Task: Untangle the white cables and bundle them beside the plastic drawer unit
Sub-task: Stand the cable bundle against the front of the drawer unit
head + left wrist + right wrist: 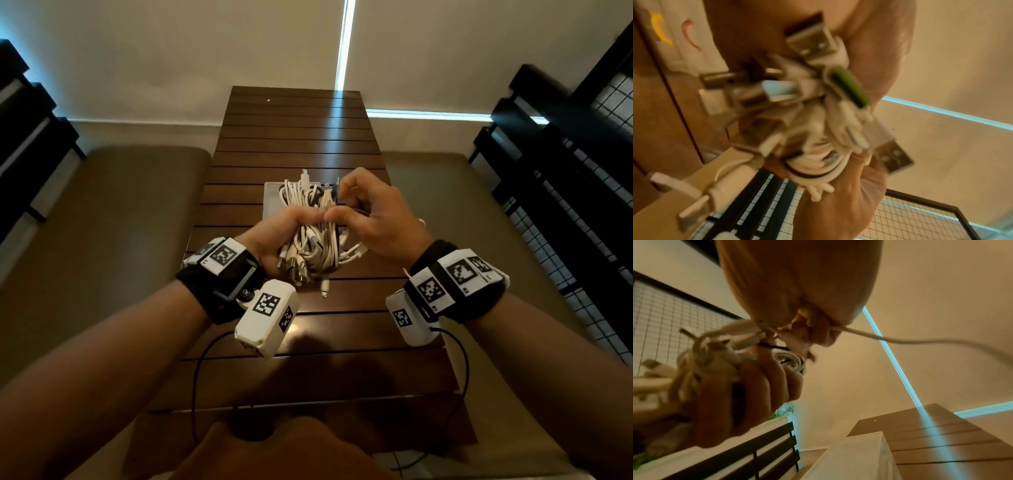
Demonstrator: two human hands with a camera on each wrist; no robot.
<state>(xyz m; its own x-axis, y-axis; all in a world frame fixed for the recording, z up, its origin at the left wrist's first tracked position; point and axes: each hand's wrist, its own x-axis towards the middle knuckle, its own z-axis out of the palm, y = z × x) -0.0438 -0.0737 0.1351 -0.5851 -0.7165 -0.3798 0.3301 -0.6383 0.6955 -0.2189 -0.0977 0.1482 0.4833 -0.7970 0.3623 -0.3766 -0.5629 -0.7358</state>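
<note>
Left hand gripping white cables, right hand pinching strand, above drawer unit

head looks down (wrists upward)

Cables between hands, above table; drawer unit behind cables.

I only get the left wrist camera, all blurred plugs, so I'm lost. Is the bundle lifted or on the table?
Observer: Lifted; the left hand grips the white cables above the slatted table.
Operator: And the right hand?
Observer: The right hand pinches the bundle's top; one cable trails from its fingers.
Operator: The drawer unit?
Observer: The plastic drawer unit stands on the table, just behind the hands.
</note>
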